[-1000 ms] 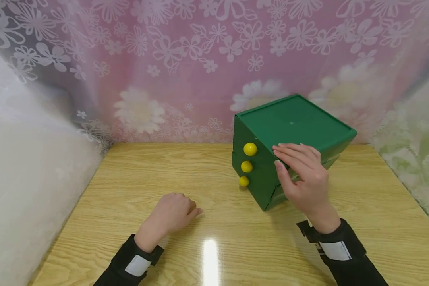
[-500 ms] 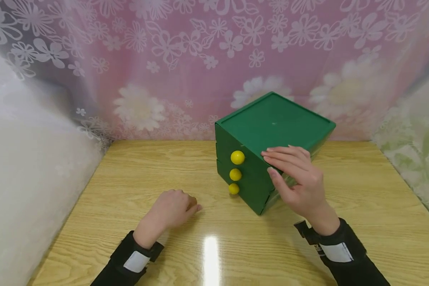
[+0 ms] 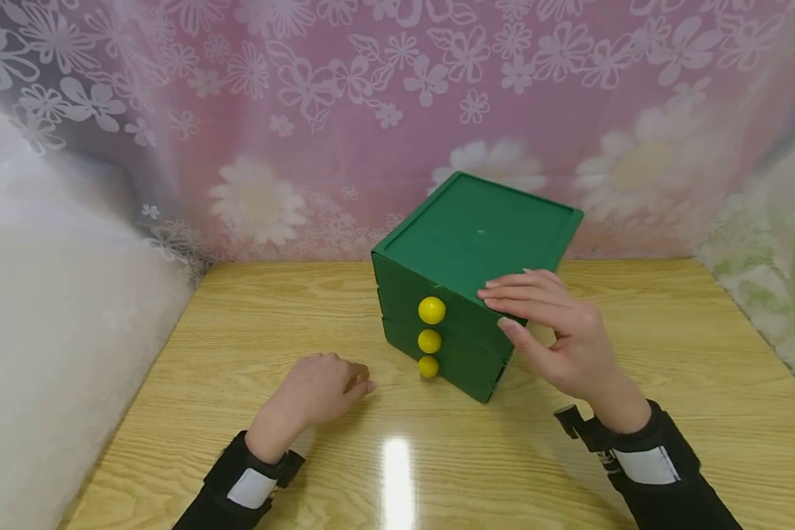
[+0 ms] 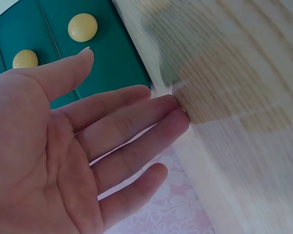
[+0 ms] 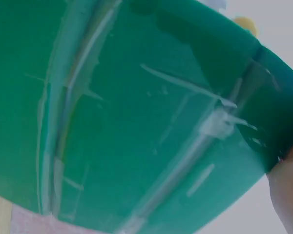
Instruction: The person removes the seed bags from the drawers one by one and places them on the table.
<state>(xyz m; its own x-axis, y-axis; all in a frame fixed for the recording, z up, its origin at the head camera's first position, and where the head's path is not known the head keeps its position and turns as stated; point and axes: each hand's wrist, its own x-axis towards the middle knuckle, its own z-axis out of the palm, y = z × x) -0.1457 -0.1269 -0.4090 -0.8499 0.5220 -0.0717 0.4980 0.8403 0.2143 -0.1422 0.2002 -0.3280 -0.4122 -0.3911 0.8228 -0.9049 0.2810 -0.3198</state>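
A green three-drawer box (image 3: 480,235) with yellow round knobs (image 3: 431,310) stands turned on the table, its knobbed front facing me and slightly left. My right hand (image 3: 566,331) is at the box's near right top corner, its fairly straight fingers lying on the top and the thumb by the corner. In the right wrist view the green side wall (image 5: 136,112) fills most of the picture. My left hand (image 3: 318,390) rests low over the table left of the box and holds nothing. In the left wrist view its fingers (image 4: 129,124) are loosely extended, fingertips at the wood.
The wooden table (image 3: 252,316) runs back to a pink flowered curtain (image 3: 344,147). Pale cloth (image 3: 59,331) hangs along the left side, and a leaf-patterned cloth (image 3: 775,243) hangs on the right.
The box has turned and shifted to the left, so its knobbed front now faces me more squarely. My right hand has stayed at its corner; the left hand has hardly moved.
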